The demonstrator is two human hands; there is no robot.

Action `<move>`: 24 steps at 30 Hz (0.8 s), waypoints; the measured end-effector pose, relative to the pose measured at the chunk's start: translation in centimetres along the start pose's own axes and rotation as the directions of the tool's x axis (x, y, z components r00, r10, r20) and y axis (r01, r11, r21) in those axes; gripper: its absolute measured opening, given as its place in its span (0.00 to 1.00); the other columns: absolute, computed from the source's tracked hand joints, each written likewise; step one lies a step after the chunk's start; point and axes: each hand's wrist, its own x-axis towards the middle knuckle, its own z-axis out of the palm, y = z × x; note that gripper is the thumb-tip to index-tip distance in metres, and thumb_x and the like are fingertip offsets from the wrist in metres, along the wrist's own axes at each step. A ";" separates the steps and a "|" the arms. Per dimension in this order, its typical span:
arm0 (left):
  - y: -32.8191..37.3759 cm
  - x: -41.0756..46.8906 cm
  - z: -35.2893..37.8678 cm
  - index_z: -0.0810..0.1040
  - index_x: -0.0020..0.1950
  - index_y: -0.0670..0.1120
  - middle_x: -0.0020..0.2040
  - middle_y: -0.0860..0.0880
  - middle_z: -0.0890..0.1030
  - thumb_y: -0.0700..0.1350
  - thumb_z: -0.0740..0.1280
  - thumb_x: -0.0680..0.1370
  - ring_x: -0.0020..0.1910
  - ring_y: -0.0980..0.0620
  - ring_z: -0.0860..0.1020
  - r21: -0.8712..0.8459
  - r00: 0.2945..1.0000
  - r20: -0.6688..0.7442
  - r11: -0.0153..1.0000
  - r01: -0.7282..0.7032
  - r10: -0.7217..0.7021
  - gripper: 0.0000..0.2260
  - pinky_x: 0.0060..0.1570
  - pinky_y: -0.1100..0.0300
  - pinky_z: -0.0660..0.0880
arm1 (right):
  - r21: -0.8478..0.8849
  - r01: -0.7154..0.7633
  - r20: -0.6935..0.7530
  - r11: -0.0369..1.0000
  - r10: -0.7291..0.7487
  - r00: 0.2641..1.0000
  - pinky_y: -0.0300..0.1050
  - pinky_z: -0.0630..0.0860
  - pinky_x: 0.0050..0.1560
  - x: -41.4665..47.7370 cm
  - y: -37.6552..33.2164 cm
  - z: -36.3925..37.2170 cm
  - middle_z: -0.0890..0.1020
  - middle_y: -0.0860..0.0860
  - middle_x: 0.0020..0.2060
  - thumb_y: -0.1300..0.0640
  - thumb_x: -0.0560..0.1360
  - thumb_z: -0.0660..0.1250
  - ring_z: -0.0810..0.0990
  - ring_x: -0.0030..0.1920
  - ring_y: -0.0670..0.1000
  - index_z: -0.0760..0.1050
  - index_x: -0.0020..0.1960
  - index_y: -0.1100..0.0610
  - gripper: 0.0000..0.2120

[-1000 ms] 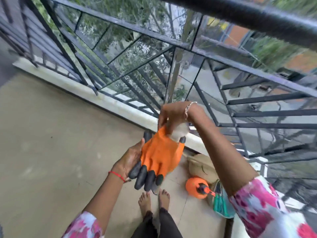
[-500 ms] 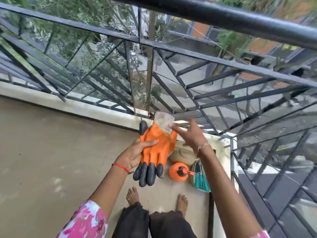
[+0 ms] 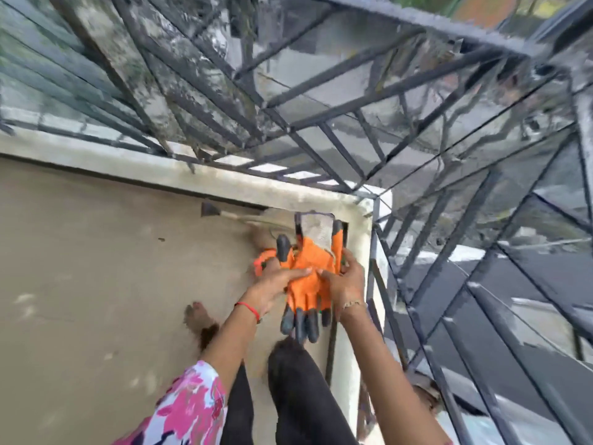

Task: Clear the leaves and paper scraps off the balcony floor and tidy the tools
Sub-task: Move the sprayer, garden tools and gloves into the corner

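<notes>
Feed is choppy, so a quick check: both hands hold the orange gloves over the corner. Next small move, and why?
Probably lower the orange gloves beside the wooden-handled tool on the floor: left hand and right hand both grip them, above the corner where that tool lies.

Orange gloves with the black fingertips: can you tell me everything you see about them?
These orange gloves, rubbery-looking with black pointed fingertips and a whitish knit cuff, seem to be a pair stacked flat. Their fingertips point toward the person, cuff away, over the corner of the balcony floor. The left hand grips their left edge; the right hand grips the right edge.
</notes>
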 end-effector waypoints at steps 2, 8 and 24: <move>-2.9 2.0 1.4 0.74 0.50 0.44 0.37 0.53 0.83 0.28 0.69 0.69 0.34 0.60 0.80 0.045 1.000 -0.012 0.999 -0.002 0.002 0.16 0.37 0.66 0.78 | -0.018 -0.071 -0.047 0.997 0.070 0.996 0.32 0.75 0.38 1.8 2.6 -2.1 0.80 0.52 0.40 0.75 0.67 0.68 0.76 0.32 0.40 0.71 0.59 0.52 0.26; -10.4 8.0 3.6 0.75 0.52 0.39 0.38 0.55 0.82 0.28 0.66 0.62 0.31 0.67 0.77 0.160 0.998 -0.034 0.986 0.049 -0.044 0.20 0.35 0.74 0.73 | -0.058 -0.239 -0.175 0.969 0.226 0.958 0.39 0.76 0.42 7.5 12.6 -4.0 0.81 0.60 0.43 0.74 0.67 0.67 0.76 0.39 0.52 0.75 0.61 0.62 0.23; -26.9 38.8 2.5 0.65 0.69 0.35 0.67 0.38 0.66 0.38 0.61 0.75 0.68 0.39 0.66 0.694 0.993 0.006 0.715 0.081 -0.118 0.22 0.68 0.48 0.63 | -0.548 -0.071 -0.032 0.834 0.064 0.997 0.51 0.70 0.55 33.5 36.4 2.0 0.77 0.65 0.53 0.61 0.76 0.62 0.75 0.55 0.63 0.61 0.72 0.62 0.26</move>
